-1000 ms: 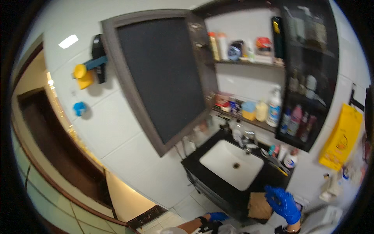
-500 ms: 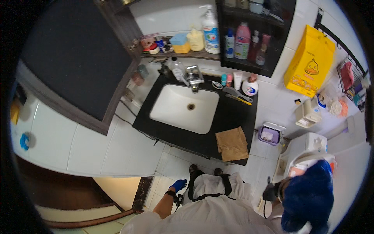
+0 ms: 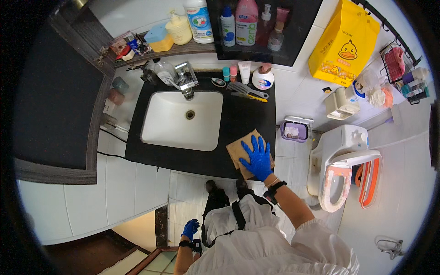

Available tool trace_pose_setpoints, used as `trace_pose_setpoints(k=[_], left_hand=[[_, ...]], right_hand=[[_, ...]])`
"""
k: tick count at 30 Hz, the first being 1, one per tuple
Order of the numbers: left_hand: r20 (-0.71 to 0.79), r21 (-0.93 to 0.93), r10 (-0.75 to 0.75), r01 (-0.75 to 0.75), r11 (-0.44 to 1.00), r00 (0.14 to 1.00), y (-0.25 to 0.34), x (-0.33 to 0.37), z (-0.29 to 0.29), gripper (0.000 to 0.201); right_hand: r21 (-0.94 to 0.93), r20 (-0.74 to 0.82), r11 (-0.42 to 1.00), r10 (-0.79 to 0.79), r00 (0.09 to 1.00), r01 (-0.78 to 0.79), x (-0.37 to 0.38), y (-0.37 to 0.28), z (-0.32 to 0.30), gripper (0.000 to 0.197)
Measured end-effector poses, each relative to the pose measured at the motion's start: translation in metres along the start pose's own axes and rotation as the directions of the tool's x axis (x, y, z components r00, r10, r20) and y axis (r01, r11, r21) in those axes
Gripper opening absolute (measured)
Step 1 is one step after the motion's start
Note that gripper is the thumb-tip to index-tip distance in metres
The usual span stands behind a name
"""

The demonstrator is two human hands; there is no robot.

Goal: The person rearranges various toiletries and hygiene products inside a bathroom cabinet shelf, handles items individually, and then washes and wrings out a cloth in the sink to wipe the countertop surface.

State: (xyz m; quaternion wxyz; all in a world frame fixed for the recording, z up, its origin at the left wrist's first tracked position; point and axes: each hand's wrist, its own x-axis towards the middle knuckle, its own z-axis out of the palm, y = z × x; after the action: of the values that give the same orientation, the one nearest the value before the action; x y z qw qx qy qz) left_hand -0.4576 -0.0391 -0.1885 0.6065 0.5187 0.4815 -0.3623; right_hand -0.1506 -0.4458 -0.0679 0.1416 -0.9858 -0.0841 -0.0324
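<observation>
My right hand, in a blue glove, lies with fingers spread on a brown cloth. The cloth rests at the front right corner of the black countertop, partly hidden under the palm. To the left of it, a white sink is set into the counter below a chrome faucet. My left hand, also blue-gloved, hangs low beside my body, away from the counter. Its fingers are loosely bent and apart, with nothing seen in them.
A comb, a white bottle and small tubes line the counter's back right. Bottles stand on the shelf above. At right are a purple bin, a toilet and a hanging yellow bag. A dark cabinet door fills the left.
My right hand has come from close by at the lower right onto the cloth, which now looks more rumpled. The left hand stays low. The whole view has shifted.
</observation>
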Motion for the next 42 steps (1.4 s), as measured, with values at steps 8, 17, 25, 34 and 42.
trace_pose_setpoints(k=[8,17,25,34,42], left_hand=[[-0.036,0.025,0.050,-0.049,0.999,0.998,0.041,-0.041,0.028,0.030],[-0.065,-0.023,-0.033,0.032,0.999,0.997,0.015,-0.046,0.003,0.030],[0.189,0.188,0.289,-0.323,0.927,0.938,0.012,-0.001,-0.044,0.028],[0.077,0.216,0.170,-0.183,0.959,0.982,0.164,0.004,0.034,0.027],[0.177,0.268,0.213,-0.255,0.929,0.961,0.180,-0.009,0.035,0.031]], right_hand=[[-0.121,-0.211,0.974,0.163,0.964,-0.192,0.103,0.087,0.013,0.064],[0.046,-0.188,0.997,-0.045,0.981,0.055,0.185,0.012,0.052,0.068],[-0.102,0.005,0.979,-0.179,0.984,0.178,0.146,-0.027,0.065,0.071],[0.076,0.004,0.996,-0.039,0.999,0.038,-0.008,0.018,-0.001,0.061],[0.059,0.104,0.997,-0.052,0.993,0.046,-0.015,-0.007,-0.006,0.059]])
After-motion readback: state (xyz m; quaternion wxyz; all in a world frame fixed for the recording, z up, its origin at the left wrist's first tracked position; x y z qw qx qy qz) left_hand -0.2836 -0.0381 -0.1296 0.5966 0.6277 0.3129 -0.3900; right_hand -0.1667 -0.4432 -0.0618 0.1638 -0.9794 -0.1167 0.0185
